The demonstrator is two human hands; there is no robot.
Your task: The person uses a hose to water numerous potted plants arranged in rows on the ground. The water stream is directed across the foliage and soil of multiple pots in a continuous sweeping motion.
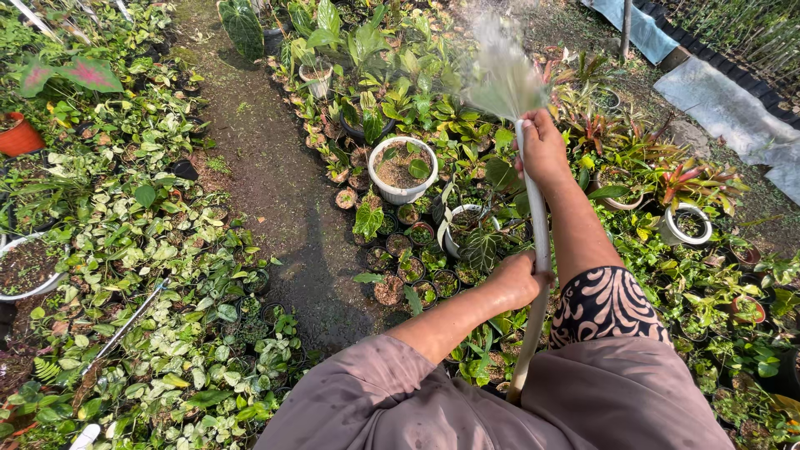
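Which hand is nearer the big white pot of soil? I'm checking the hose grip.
Left hand, gripping the hose below the white pot; right hand is farther right, at the nozzle end.

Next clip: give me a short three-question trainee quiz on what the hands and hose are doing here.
1. True or false: both hands grip the white hose.
2. Which hand is at the hose's spraying end? A) right hand B) left hand
3. Fill in: the large white pot beside the dirt path holds soil and one green ____.

Key: 1 true; 2 A; 3 leaf
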